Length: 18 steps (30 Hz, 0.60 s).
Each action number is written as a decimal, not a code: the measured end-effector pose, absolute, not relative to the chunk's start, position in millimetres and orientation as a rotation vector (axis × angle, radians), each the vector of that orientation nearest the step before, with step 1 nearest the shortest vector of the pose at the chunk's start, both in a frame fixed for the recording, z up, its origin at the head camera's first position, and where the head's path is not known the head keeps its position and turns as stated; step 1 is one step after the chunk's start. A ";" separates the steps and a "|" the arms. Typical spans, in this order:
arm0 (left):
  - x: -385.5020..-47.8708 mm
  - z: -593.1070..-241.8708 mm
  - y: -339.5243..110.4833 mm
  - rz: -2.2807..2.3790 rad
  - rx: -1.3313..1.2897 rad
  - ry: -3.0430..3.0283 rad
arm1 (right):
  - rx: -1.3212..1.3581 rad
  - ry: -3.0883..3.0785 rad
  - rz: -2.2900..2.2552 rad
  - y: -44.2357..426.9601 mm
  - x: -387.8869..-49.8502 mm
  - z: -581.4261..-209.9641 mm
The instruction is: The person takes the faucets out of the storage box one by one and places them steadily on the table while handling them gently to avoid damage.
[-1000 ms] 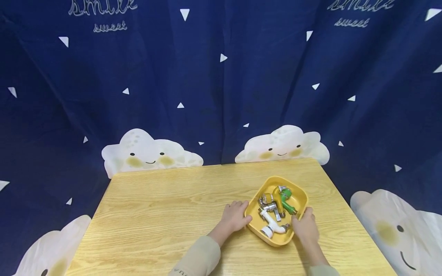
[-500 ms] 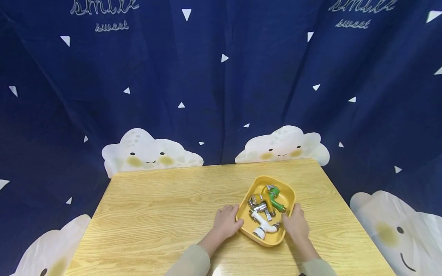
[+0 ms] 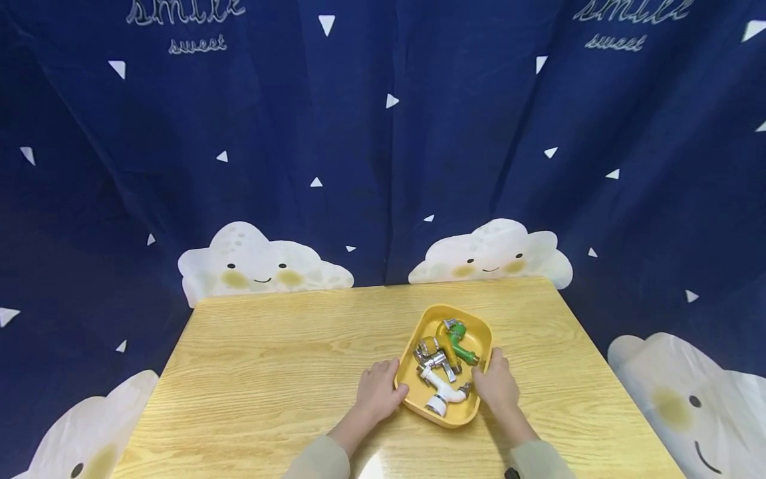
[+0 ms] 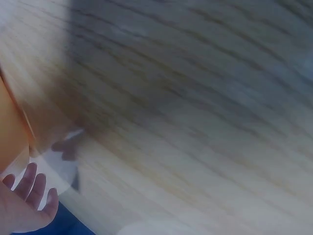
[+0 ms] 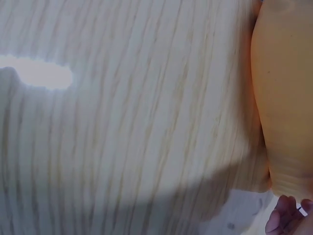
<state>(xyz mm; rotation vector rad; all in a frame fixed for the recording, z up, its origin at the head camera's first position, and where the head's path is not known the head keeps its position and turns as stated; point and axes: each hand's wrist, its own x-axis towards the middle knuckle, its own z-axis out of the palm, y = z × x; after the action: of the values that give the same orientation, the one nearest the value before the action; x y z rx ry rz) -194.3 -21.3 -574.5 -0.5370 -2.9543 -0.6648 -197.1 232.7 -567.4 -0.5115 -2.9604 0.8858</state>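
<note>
A yellow plastic basin sits on the wooden table, right of centre in the head view. In it lie a white faucet, a green faucet, a yellow-orange faucet and a chrome one, partly overlapping. My left hand rests against the basin's left wall, fingers fairly straight; the left wrist view shows those fingers spread beside the wall. On the opposite side, my right hand grips the rim, thumb inside and fingers outside. Only its fingertips show in the right wrist view.
The wooden table extends to the left of the basin and a little to its right. Behind and beside it hangs a dark blue curtain with white triangles and smiling clouds. Light glares on the tabletop near the front.
The basin, with the faucets in it, has slid left across the table. Both hands have moved left with it, staying on its two sides.
</note>
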 end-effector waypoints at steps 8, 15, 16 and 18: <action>-189.2 -577.2 -35.8 -0.675 -0.466 -2.929 | -0.474 -2.965 0.907 215.2 -203.8 -568.8; -183.4 -580.0 -48.0 -0.727 -0.379 -2.924 | -0.393 -2.978 0.888 200.9 -210.3 -571.1; -182.5 -580.1 -49.4 -0.738 -0.370 -2.920 | -0.381 -2.979 0.884 199.1 -211.1 -571.1; -180.6 -580.4 -52.3 -0.755 -0.354 -2.909 | -0.359 -2.979 0.874 195.4 -212.8 -571.2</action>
<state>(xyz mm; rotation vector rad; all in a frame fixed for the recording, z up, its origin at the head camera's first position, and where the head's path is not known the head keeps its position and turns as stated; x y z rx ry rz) -180.6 -52.3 -580.4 -0.3535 -2.9093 -0.7552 -212.8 195.4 -571.2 -0.3595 -2.9794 0.8742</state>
